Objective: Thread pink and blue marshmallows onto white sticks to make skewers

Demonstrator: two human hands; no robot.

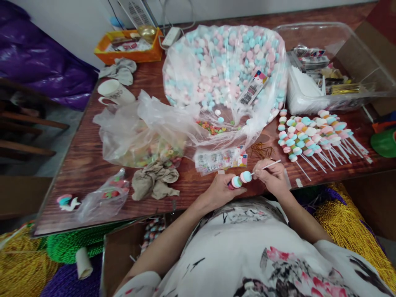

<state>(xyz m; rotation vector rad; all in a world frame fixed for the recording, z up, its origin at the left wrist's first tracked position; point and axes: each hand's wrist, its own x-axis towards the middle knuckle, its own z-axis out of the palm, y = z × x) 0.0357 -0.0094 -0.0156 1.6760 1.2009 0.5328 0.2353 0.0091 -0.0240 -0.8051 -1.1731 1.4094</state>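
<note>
Near the table's front edge my left hand (220, 190) is closed round a skewer of pastel candies (236, 182), pink, blue and green pieces in a row. My right hand (272, 175) pinches the white stick (271, 164) that comes out of the row's right end. Just beyond my hands lie printed paper labels (216, 160) and a small heap of gold twist ties (261, 150). Finished-looking candy skewers (312, 134) are piled to the right, their white sticks pointing toward me.
A big clear bag of pastel candies (213, 70) fills the back middle. Left of it are a bag of ring-shaped pieces (148, 140), a mug (115, 91), an orange tray (130, 55) and a crumpled cloth (156, 180). A clear plastic bin (309, 105) stands back right.
</note>
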